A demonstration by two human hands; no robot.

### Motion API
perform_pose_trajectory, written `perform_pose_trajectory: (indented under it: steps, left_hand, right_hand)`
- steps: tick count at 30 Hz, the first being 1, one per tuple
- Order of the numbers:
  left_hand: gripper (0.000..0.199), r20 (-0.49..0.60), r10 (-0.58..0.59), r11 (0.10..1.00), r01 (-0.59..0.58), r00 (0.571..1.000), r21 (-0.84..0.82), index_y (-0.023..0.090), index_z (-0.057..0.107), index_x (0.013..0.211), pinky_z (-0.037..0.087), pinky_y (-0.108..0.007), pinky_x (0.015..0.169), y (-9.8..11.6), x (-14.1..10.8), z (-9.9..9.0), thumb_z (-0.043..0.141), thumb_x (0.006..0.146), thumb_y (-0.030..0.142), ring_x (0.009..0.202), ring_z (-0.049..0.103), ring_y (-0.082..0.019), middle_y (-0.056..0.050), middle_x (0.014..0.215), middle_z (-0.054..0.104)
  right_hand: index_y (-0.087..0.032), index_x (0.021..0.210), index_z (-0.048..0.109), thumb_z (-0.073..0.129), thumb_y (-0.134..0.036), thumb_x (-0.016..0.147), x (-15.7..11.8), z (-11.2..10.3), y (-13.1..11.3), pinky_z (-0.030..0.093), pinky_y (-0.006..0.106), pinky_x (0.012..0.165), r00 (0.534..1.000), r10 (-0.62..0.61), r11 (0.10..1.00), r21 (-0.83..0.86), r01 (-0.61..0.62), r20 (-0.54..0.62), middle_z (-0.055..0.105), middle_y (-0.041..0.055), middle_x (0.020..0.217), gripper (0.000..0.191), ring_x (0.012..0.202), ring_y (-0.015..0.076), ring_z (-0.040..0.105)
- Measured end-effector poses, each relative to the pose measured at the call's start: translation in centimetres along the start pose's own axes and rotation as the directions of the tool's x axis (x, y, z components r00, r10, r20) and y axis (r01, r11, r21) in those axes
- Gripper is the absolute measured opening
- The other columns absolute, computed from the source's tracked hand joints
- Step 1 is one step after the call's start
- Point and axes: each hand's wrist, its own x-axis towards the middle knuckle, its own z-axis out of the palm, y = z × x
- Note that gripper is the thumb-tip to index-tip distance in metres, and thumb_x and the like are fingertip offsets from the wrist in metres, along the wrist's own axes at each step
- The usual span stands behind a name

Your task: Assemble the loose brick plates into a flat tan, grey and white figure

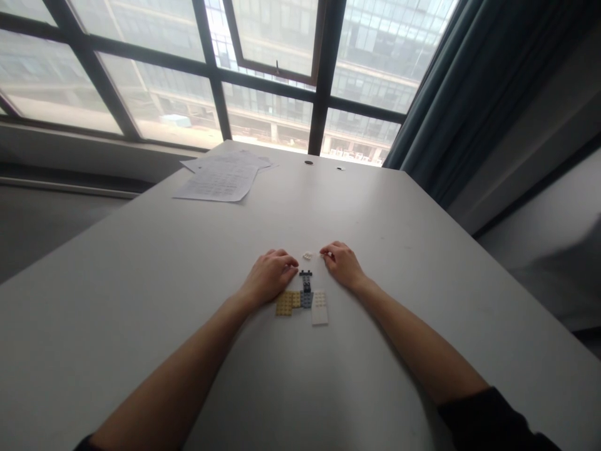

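Building-block pieces lie in a small group between my hands. My left hand (272,274) rests on the table at their left, its fingers loosely bent and slightly apart with nothing visible in them. Opposite it, my right hand (344,264) pinches a small white block piece (322,255) at its fingertips. A loose white studded piece (307,255) lies between the hands. Nearer me are a black piece (305,273), a dark grey strip (307,284), a blue-grey plate (306,300), tan plates (284,304) and a white plate (320,314), side by side.
Printed sheets of paper (220,178) lie at the far left of the white table (282,388). Two small round holes show near its far edge. Beyond stand a large framed window (267,94) and, at the right, a dark curtain (451,113).
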Motion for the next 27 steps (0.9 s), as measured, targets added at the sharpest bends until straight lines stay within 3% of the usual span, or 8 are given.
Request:
perform_pose_trajectory:
  steps: [7, 16, 27]
  left_hand:
    - [0.024, 0.0, 0.003, 1.0, -0.003, 1.0, -0.009, 0.023, 0.071, 0.091, 0.044, -0.037, 0.085, -0.2, 0.0, 0.1, 0.05, 0.085, 0.034, 0.092, 0.057, -0.023, -0.005, 0.097, 0.067]
    - [0.025, -0.015, -0.004, 1.0, 0.004, 1.0, -0.008, 0.023, 0.07, 0.09, 0.044, -0.037, 0.085, -0.2, 0.0, 0.1, 0.05, 0.085, 0.036, 0.093, 0.057, -0.023, -0.004, 0.096, 0.067]
    - [0.025, -0.019, -0.005, 1.0, 0.004, 1.0, -0.007, 0.023, 0.071, 0.09, 0.044, -0.036, 0.085, -0.2, -0.1, 0.1, 0.049, 0.084, 0.035, 0.094, 0.057, -0.023, -0.005, 0.096, 0.067]
  right_hand:
    - [-0.017, 0.09, 0.065, 0.054, -0.007, 0.084, -2.9, -1.7, 0.5, 0.043, 0.03, 0.083, 0.995, -0.096, 0.995, -0.006, 0.096, 0.007, 0.065, 0.0053, 0.089, 0.016, 0.086, 0.0174, 0.055]
    - [-0.018, 0.084, 0.065, 0.056, -0.001, 0.076, -5.2, -2.8, -1.4, 0.044, 0.026, 0.076, 0.987, -0.139, 0.983, 0.134, 0.127, 0.083, 0.064, 0.0024, 0.084, 0.021, 0.08, 0.0147, 0.055]
    - [-0.019, 0.082, 0.069, 0.057, -0.007, 0.078, -5.7, -2.5, -2.2, 0.045, 0.024, 0.067, 0.992, -0.045, 0.962, 0.272, 0.012, 0.115, 0.066, 0.0013, 0.078, 0.017, 0.067, 0.0119, 0.055]
